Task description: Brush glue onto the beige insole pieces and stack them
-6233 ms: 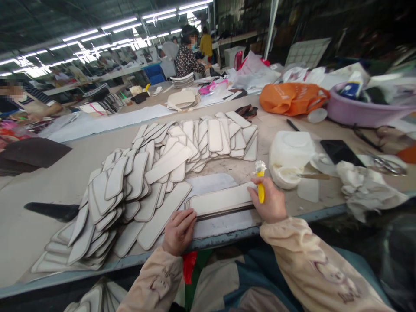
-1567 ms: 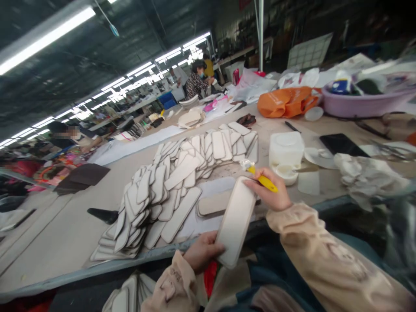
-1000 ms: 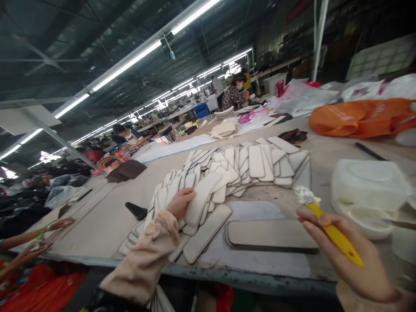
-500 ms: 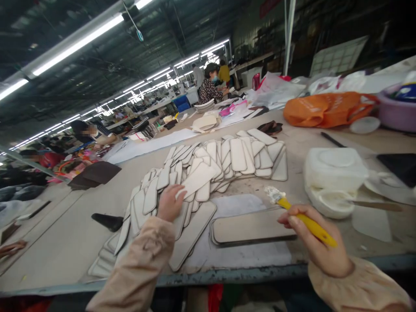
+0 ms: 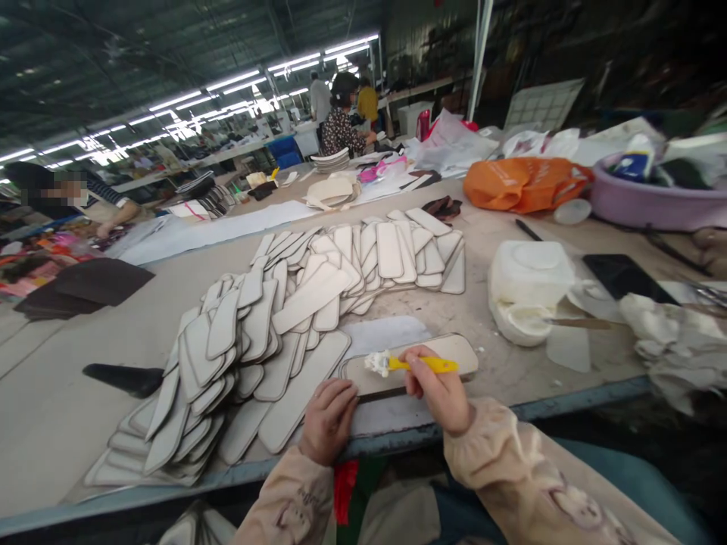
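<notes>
My right hand (image 5: 436, 384) is closed round the yellow handle of a brush (image 5: 423, 365). Thick white paste coats its bristles, which are over the left part of a long, round-cornered pale panel (image 5: 454, 350) with dark edges. That panel tops a small stack lying on a whitish sheet (image 5: 391, 415). At the stack's near left end, my left hand (image 5: 329, 420) has its fingers curled together against the edge. To the left and behind spreads a large heap of similar pale panels (image 5: 307, 299).
A cut-open white plastic jug (image 5: 531, 280) with white paste and a flat stick stands on the right. Beyond are a dark phone-like slab (image 5: 628, 276), crumpled cloth (image 5: 673, 341), an orange bag (image 5: 522, 184) and a purple basin (image 5: 659, 200). A black tapered object (image 5: 122, 378) lies left. Co-workers sit farther back.
My left hand has come from the heap down to the near left end of the stack. My right hand has carried the brush leftward over the top panel. The view has shifted right.
</notes>
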A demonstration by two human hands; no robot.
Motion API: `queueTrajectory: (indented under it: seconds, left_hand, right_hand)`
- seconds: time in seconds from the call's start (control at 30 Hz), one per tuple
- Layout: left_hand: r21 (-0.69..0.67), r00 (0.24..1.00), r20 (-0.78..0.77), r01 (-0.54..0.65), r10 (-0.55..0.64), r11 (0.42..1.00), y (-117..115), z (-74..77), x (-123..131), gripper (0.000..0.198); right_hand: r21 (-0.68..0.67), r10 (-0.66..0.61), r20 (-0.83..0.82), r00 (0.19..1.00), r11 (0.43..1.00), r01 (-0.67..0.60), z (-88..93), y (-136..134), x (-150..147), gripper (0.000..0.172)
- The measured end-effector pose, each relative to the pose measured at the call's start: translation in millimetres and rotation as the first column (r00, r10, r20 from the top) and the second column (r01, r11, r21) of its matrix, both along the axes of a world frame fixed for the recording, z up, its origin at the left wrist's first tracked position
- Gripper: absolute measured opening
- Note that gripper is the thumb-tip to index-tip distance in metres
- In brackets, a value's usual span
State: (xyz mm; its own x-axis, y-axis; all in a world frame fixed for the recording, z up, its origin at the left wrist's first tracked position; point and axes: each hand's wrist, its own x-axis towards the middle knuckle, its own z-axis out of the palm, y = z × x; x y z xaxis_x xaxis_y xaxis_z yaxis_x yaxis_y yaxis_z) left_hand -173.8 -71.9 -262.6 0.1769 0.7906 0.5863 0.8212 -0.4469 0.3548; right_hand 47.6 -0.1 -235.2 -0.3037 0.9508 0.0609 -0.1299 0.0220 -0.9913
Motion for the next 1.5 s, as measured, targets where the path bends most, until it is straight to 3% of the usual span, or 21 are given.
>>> queueTrajectory:
  seconds: [0.17, 0.27, 0.37, 0.5, 0.6, 0.7, 0.8, 0.87, 0.97, 1.03, 1.13, 1.33, 1.4, 1.5]
  left_hand:
    - [0.018, 1.000, 0.010, 0.011, -0.012, 1.000, 0, -0.6, 1, 0.022]
    - [0.024, 1.000, 0.019, 0.012, -0.013, 1.000, 0, -2.5, 0, 0.021]
    - [0.021, 1.000, 0.025, 0.013, -0.014, 1.000, 0, -5.3, -1, 0.023]
    - [0.033, 0.999, 0.036, 0.005, -0.006, 0.999, 0, -5.5, 0, 0.022]
    - [0.042, 1.000, 0.031, -0.002, 0.000, 0.999, 1, -3.8, 1, 0.020]
    - [0.060, 1.000, 0.022, -0.004, 0.003, 0.998, 2, -4.4, 1, 0.019]
    - [0.085, 1.000, 0.004, 0.003, -0.003, 0.996, 2, -7.8, -1, 0.020]
    - [0.096, 1.000, -0.003, 0.007, -0.007, 0.995, 2, -10.5, -2, 0.020]
    - [0.095, 1.000, 0.002, 0.007, -0.007, 0.995, 1, -13.5, -4, 0.021]
    - [0.100, 1.000, 0.011, 0.006, -0.008, 0.995, 1, -14.8, -4, 0.021]
    - [0.111, 1.000, 0.017, 0.006, -0.008, 0.994, 1, -15.2, -6, 0.019]
    - [0.119, 1.000, 0.010, -0.005, 0.004, 0.993, 1, -9.3, -5, 0.015]
    - [0.101, 1.000, 0.011, -0.021, 0.020, 0.995, 0, -7.4, -4, 0.015]
    - [0.069, 0.999, 0.033, -0.045, 0.042, 0.997, -2, -8.2, -2, 0.015]
  right_hand:
    - [-0.026, 0.067, 0.126, 0.990, 0.998, -0.064, -0.5, 2, -29, 0.035]
    - [0.011, 0.019, 0.253, 0.967, 1.000, -0.022, 4.1, 6, -30, 0.031]
    - [0.041, -0.064, 0.343, 0.937, 0.998, 0.054, 9.7, 11, -14, 0.029]
    - [0.121, -0.216, 0.477, 0.852, 0.976, 0.180, 17.8, 22, 30, 0.031]
    - [0.210, -0.333, 0.581, 0.743, 0.943, 0.259, 23.8, 27, 66, 0.030]
    - [0.400, -0.471, 0.674, 0.569, 0.880, 0.255, 28.5, 24, 90, 0.030]
    - [0.647, -0.652, 0.680, 0.336, 0.749, 0.142, 31.5, 11, 94, 0.028]
    - [0.746, -0.732, 0.643, 0.226, 0.665, 0.030, 31.6, 1, 85, 0.024]
    - [0.753, -0.735, 0.658, 0.162, 0.641, -0.149, 28.4, -13, 62, 0.017]
    - [0.696, -0.680, 0.715, 0.164, 0.672, -0.252, 25.6, -21, 43, 0.015]
    - [0.626, -0.581, 0.779, 0.236, 0.698, -0.348, 23.9, -33, 11, 0.013]
    - [0.604, -0.396, 0.773, 0.496, 0.699, -0.384, 33.2, -52, -38, 0.012]
    - [0.573, -0.284, 0.718, 0.635, 0.760, -0.307, 38.9, -49, -41, 0.017]
    - [0.379, -0.132, 0.519, 0.844, 0.921, -0.089, 42.0, -35, -34, 0.024]
